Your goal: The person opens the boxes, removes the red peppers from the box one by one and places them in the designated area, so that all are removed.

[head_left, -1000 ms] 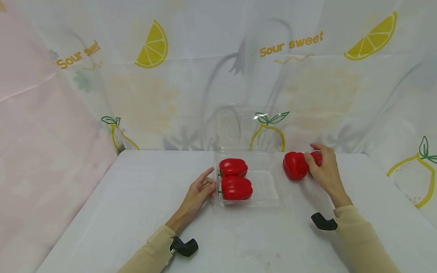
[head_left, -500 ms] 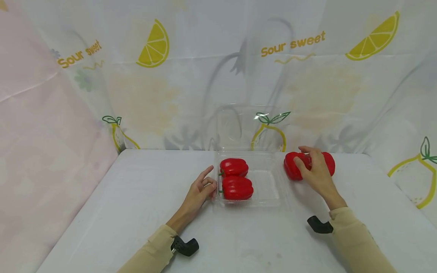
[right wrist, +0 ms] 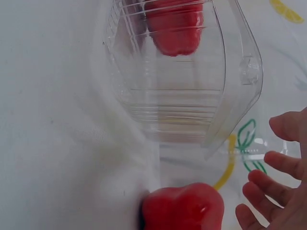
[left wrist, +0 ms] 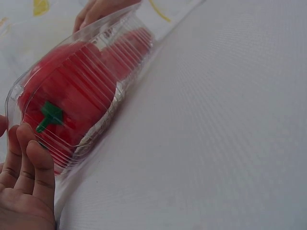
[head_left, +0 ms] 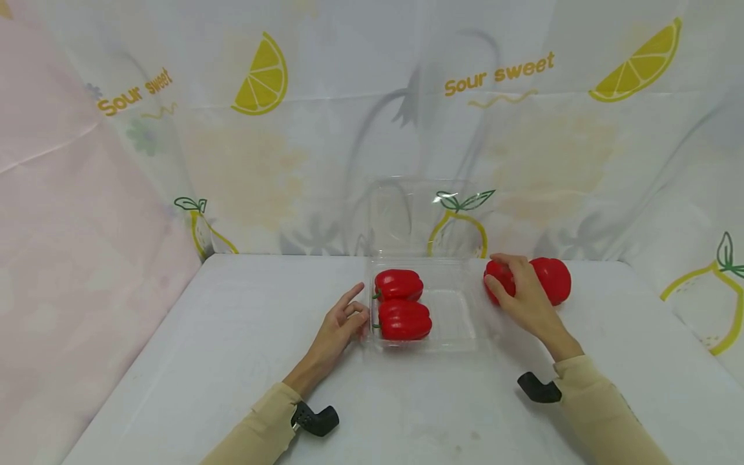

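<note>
A clear plastic clamshell box (head_left: 456, 316) stands with its lid up and two red bell peppers (head_left: 403, 320) lying in its left half. In the left wrist view a green stem shows through the ribbed wall. My left hand (head_left: 338, 326) is at the box's left side, its fingertips against the wall and the index finger stretched out. Two more red bell peppers lie to the right of the box. Over the nearer one (right wrist: 184, 208) hovers my right hand (head_left: 523, 297), fingers spread apart in the right wrist view. The farther pepper (head_left: 553, 281) sits just right of that hand.
The raised clear lid (head_left: 401, 216) stands in front of the printed backdrop cloth (head_left: 325, 142). Everything rests on a white table (head_left: 244, 361), whose back edge runs just behind the peppers. A black wrist camera mount (head_left: 316, 421) sticks out from the left sleeve, another from the right.
My right hand has moved left, from the farther loose pepper to above the one nearer the box, uncovering the farther one. The left hand and the box have stayed put.
</note>
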